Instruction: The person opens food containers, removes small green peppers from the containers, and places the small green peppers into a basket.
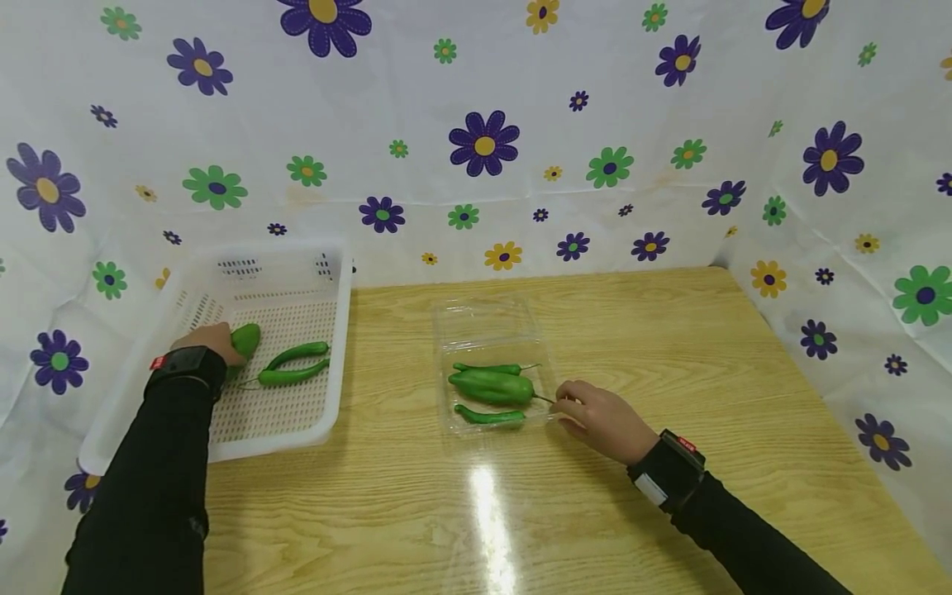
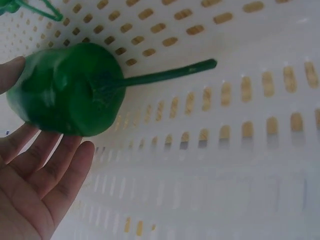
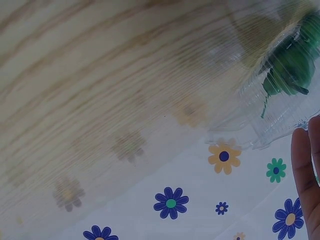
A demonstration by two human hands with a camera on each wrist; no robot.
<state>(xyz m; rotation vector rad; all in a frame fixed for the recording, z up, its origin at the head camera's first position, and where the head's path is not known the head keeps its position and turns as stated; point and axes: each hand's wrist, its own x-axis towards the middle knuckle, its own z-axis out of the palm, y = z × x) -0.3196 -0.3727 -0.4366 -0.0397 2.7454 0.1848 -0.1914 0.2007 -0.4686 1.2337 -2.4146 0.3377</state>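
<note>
My left hand (image 1: 207, 340) reaches into the white basket (image 1: 338, 330) and holds a large green pepper (image 1: 245, 337). In the left wrist view the pepper (image 2: 75, 90) has its long stem pointing right; my thumb lies on one side and my fingers (image 2: 70, 160) on the other. Two slim green chilies (image 1: 293, 376) lie beside it in the basket. My right hand (image 1: 606, 420) is at the right edge of a clear plastic box (image 1: 446, 318), its fingertips right at the rim. Inside the box lie a big green pepper (image 1: 491, 386) and two slim chilies (image 1: 487, 416).
The wooden table (image 1: 387, 512) carries the basket at left and the box near the middle. The box's clear lid (image 1: 487, 318) stands folded back behind it. A white flowered cloth (image 1: 416, 124) hangs at the back and sides.
</note>
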